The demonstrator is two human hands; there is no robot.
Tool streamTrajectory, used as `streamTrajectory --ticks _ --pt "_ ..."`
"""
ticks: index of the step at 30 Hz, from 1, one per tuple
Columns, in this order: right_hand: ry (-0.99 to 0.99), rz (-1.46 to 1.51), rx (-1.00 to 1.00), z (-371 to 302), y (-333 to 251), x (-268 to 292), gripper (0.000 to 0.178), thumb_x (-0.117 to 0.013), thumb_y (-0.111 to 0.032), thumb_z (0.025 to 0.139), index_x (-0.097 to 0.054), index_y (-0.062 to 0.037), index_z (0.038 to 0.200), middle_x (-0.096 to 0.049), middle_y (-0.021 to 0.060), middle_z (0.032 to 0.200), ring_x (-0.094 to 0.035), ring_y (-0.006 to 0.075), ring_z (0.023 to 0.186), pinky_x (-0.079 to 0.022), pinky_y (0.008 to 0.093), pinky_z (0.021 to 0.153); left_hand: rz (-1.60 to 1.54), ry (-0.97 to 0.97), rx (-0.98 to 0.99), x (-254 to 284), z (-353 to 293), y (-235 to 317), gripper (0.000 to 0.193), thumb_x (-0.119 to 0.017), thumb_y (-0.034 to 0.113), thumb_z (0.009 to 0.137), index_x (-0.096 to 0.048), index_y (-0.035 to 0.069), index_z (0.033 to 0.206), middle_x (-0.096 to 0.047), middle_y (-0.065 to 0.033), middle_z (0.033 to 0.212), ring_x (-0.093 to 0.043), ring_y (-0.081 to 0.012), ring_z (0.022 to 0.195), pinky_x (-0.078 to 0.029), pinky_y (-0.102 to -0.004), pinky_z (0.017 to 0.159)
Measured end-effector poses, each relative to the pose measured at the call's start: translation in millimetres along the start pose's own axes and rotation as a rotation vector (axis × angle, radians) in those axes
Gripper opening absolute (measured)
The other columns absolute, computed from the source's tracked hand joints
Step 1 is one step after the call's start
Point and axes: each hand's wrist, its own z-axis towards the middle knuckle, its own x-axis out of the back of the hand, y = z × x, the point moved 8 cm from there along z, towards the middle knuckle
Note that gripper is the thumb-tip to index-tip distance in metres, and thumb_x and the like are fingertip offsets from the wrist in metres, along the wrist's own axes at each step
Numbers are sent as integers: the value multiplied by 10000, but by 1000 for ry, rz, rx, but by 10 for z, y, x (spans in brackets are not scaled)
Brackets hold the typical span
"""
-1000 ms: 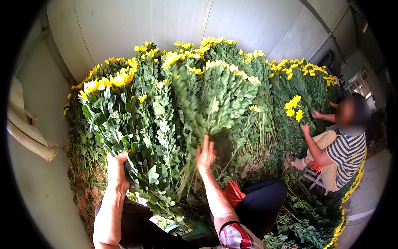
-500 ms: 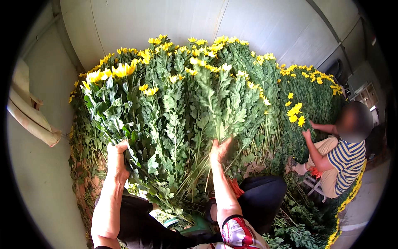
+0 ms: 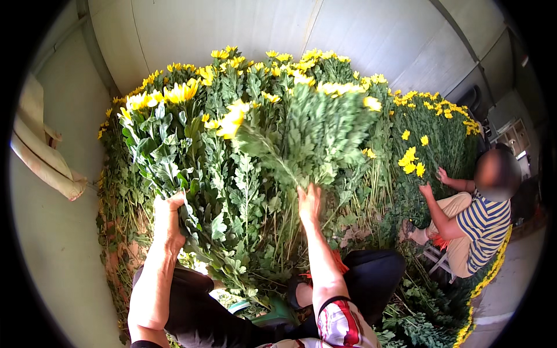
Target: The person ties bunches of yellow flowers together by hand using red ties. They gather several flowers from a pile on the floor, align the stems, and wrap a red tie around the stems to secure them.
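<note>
Since half a second ago, a leaning stem (image 3: 268, 149) has come to tilt toward the left, and its yellow head is now in front of the standing flowers (image 3: 246, 174). The leafy stems (image 3: 331, 130) above the right hand (image 3: 310, 201) are now blurred, so they seem to be in motion. The right hand is slightly higher, while the left hand (image 3: 169, 210) has stayed almost at the same place.

The leaning stem goes down to the right hand, which appears to be closed around its lower part. How many of the leafy stems are also in this grip, I cannot tell. The left hand is gripping a bunch (image 3: 159, 139) by its lower part; the bunch is nearly upright, with broad green leaves and yellow heads at the top. Between the two hands and behind them are the standing flowers, which are near a pale wall (image 3: 232, 23).

Below the hands there are the person's dark trousers (image 3: 371, 278), with orange-red strips (image 3: 339, 261) beside one knee, and a green object (image 3: 274, 313) between the legs. On the far left, a pale roll (image 3: 46, 156) is by the wall. At the right, well apart, a co-worker (image 3: 484, 232) in a striped shirt sits on a low stool (image 3: 439, 258), with both hands near some yellow flowers (image 3: 409, 162).
</note>
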Motion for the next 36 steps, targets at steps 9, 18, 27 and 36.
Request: streamTrajectory --ticks 9,18,27,36 --pt "-77 442 90 -355 20 -111 279 -513 -299 978 -685 -79 996 -615 41 644 -565 151 578 -461 311 554 -18 8 -57 135 30 37 133 -583 25 785 -649 -33 885 -656 -62 725 -616 -148 560 -524 -288 534" --pt "-95 886 26 -1044 98 -1192 194 -535 -225 978 -641 -89 889 -511 -59 622 -461 39 541 -347 196 482 -15 39 -29 86 72 -21 203 -617 20 763 -596 -13 963 -650 -80 768 -632 -179 583 -552 -322 552" --pt "40 172 369 -294 -1270 -500 657 -697 -381 842 -449 8 1309 -511 243 1274 -521 380 1157 -444 457 955 56 -17 -14 -6 30 5 167 -623 28 784 -640 -29 940 -663 -73 768 -634 -163 614 -541 -308 577" --pt "253 678 642 -658 -1705 61 309 -546 -7 924 -573 18 1231 -632 152 1044 -634 249 893 -514 339 756 -43 -8 -12 19 36 -20 207 -666 80 806 -680 -35 977 -688 -80 845 -638 -166 671 -534 -331 629"
